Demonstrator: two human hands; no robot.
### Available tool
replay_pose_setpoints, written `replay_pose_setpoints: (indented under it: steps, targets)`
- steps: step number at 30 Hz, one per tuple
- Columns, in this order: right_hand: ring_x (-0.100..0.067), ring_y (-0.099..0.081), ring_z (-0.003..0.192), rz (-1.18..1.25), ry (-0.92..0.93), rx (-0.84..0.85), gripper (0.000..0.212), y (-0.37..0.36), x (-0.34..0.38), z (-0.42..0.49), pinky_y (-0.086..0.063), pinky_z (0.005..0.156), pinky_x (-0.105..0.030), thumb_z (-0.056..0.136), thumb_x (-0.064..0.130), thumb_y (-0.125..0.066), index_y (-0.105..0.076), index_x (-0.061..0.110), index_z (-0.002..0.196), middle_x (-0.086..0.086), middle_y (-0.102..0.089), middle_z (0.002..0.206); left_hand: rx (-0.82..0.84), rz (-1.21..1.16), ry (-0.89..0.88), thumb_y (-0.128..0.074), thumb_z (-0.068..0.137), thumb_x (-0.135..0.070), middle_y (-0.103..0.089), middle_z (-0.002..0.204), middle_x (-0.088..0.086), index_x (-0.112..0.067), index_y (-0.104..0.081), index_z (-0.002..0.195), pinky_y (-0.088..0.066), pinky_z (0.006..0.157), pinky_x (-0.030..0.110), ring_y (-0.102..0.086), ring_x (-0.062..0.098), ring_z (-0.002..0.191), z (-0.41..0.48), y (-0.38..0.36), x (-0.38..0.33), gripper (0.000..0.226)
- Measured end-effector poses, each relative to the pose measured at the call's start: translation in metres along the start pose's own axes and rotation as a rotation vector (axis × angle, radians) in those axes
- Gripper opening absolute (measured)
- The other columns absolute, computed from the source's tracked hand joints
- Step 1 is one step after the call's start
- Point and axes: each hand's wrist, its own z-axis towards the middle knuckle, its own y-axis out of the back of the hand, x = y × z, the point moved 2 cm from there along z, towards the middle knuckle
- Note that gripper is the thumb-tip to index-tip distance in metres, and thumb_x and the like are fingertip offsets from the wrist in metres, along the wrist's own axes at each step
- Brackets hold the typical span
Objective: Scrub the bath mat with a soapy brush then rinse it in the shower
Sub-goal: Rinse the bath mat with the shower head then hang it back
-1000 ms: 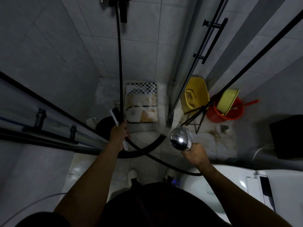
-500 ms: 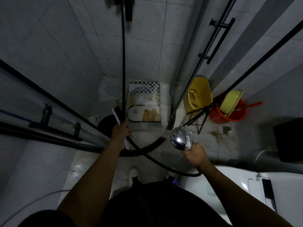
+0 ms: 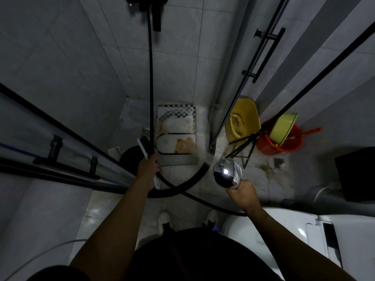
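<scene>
Two hands are working above the shower floor. The left hand [image 3: 149, 169] is curling its fingers tight around the white handle of the scrub brush [image 3: 144, 146]. The right hand [image 3: 243, 192] is wrapping all its fingers around the handle of the shiny shower head [image 3: 227, 172] and seems to be aiming it toward the bath mat [image 3: 176, 134]. The bath mat is lying flat on the floor inside the shower, near the back wall, with its bear picture facing up. The black hose [image 3: 151, 78] is hanging right beside the brush hand and looping across the floor. It could be snagging the brush or tripping the feet. Water could also be missing the mat and making the floor by the toilet [image 3: 263, 240] slippery.
</scene>
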Motion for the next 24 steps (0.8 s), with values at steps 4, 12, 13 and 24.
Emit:
replay_pose_setpoints:
  steps: [4, 12, 13, 24]
  targets:
    - [-0.014, -0.051, 0.047, 0.012, 0.017, -0.015, 0.038, 0.001, 0.002, -0.001, -0.039, 0.049, -0.025, 0.084, 0.017, -0.078, -0.056, 0.015, 0.053, 0.004, -0.052, 0.048, 0.000, 0.019, 0.009, -0.069, 0.095, -0.046, -0.041, 0.054, -0.001, -0.021, -0.047, 0.069, -0.037, 0.044, 0.025, -0.038, 0.010, 0.041, 0.001, -0.004, 0.002, 0.042]
    - [-0.009, -0.050, 0.044, -0.015, 0.046, -0.056, 0.045, 0.003, 0.010, -0.003, -0.039, 0.046, -0.024, 0.083, 0.023, -0.080, -0.052, 0.017, 0.049, 0.005, -0.050, 0.043, -0.004, 0.011, 0.003, -0.068, 0.097, -0.044, -0.039, 0.050, -0.001, -0.022, -0.043, 0.066, -0.033, 0.041, 0.024, -0.036, 0.011, 0.038, -0.002, -0.006, -0.003, 0.045]
    - [-0.009, -0.050, 0.044, -0.012, 0.053, -0.058, 0.044, 0.004, 0.012, -0.003, -0.039, 0.047, -0.025, 0.083, 0.022, -0.080, -0.052, 0.018, 0.049, 0.006, -0.050, 0.043, -0.004, 0.011, -0.002, -0.068, 0.097, -0.044, -0.039, 0.050, -0.001, -0.022, -0.043, 0.065, -0.032, 0.041, 0.023, -0.035, 0.011, 0.039, -0.002, -0.005, -0.004, 0.046]
    - [-0.013, -0.052, 0.045, 0.024, 0.098, -0.110, 0.041, 0.008, 0.022, 0.006, -0.042, 0.050, -0.027, 0.078, 0.021, -0.079, -0.052, 0.018, 0.047, 0.008, -0.051, 0.041, 0.018, 0.011, -0.011, -0.065, 0.099, -0.042, -0.042, 0.051, -0.001, -0.022, -0.047, 0.071, -0.029, 0.037, 0.021, -0.036, 0.010, 0.038, -0.010, -0.004, -0.015, 0.039]
